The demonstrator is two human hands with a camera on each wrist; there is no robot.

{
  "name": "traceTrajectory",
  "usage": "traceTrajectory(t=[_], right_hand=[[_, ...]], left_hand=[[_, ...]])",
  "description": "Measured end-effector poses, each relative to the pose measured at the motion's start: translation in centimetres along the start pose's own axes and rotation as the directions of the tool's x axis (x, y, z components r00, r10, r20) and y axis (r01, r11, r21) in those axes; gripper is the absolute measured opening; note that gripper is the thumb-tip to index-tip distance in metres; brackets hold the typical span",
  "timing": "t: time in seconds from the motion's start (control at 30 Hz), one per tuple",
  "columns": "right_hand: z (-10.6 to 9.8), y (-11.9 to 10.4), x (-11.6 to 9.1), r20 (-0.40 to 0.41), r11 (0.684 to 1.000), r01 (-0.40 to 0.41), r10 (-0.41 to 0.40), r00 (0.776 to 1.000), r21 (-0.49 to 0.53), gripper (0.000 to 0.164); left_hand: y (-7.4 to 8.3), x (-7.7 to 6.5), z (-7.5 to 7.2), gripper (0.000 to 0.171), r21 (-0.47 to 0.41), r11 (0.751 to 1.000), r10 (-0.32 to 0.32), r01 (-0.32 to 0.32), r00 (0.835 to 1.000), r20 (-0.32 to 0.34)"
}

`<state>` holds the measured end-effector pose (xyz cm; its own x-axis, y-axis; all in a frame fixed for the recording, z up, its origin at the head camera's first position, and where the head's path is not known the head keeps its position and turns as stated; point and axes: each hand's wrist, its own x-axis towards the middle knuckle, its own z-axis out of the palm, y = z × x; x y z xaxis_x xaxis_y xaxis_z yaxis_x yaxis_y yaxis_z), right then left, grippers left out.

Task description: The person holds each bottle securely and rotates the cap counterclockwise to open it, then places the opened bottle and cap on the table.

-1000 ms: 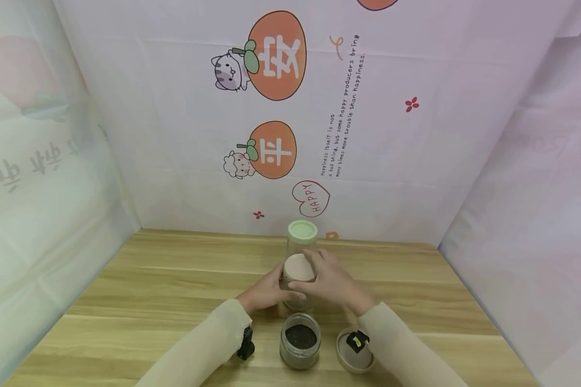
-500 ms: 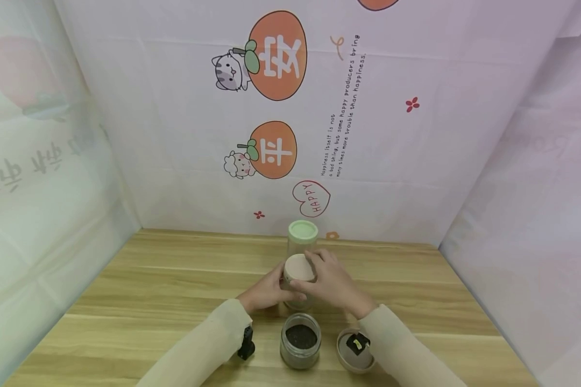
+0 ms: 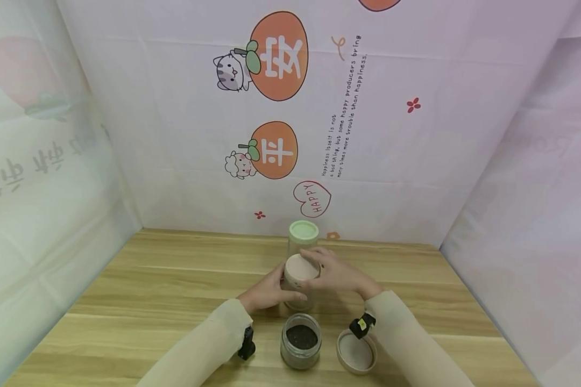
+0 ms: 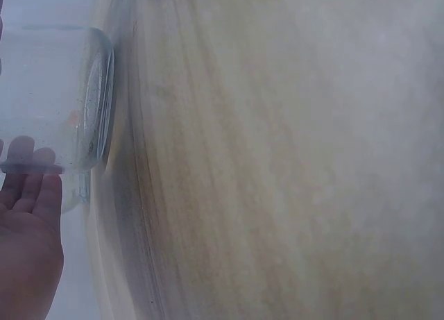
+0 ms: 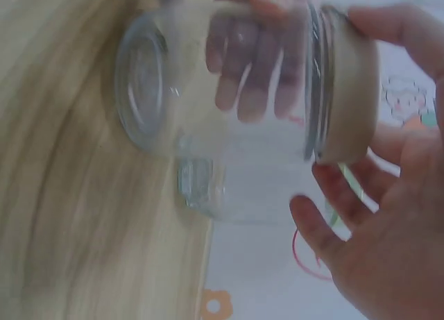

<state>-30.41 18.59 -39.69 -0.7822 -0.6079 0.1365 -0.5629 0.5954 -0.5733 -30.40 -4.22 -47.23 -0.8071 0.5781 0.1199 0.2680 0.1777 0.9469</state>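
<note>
My left hand [image 3: 267, 292] holds a clear glass jar [image 5: 184, 84] by its side; in the right wrist view its fingers show through the glass. The jar stands upright and no contents are visible in it. On its mouth sits a beige lid [image 3: 300, 269]. My right hand [image 3: 338, 273] grips this lid by its edge, with the thumb on the near side and fingers on the far side. Just in front of the hands stands an uncovered glass jar [image 3: 300, 361] with dark, fine-looking contents [image 3: 302, 337].
A clear jar with a pale green lid [image 3: 303, 231] stands right behind the held jar, close to the printed cloth backdrop [image 3: 198, 204]. A loose beige lid [image 3: 355, 352] lies on the wooden table [image 3: 174, 274], below the right sleeve.
My right hand has turned round the lid and its wrist has swung up and to the right, uncovering more of the loose lid. My left hand stays in place.
</note>
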Motion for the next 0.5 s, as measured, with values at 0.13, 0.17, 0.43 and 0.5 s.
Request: traceTrajectory(t=[0.13, 0.17, 0.43, 0.5], right_hand=[[-0.8, 0.7, 0.2, 0.084, 0.993, 0.001, -0.011, 0.996, 0.116, 0.087], [-0.9, 0.8, 0.3, 0.098, 0.991, -0.003, -0.011, 0.995, 0.136, 0.087], [-1.2, 0.8, 0.4, 0.129, 0.987, -0.003, -0.018, 0.991, 0.161, 0.087], [-1.1, 0.9, 0.3, 0.123, 0.987, 0.000, -0.020, 0.992, 0.160, 0.088]], left_hand=[[-0.2, 0.1, 0.0, 0.096, 0.001, 1.000, 0.003, -0.003, 1.000, 0.002], [-0.2, 0.1, 0.0, 0.096, 0.000, 1.000, 0.011, -0.011, 1.000, 0.004], [-0.5, 0.3, 0.0, 0.098, -0.006, 1.000, 0.012, -0.012, 1.000, 0.012], [-0.6, 0.3, 0.0, 0.097, -0.001, 1.000, 0.018, -0.018, 1.000, 0.010]])
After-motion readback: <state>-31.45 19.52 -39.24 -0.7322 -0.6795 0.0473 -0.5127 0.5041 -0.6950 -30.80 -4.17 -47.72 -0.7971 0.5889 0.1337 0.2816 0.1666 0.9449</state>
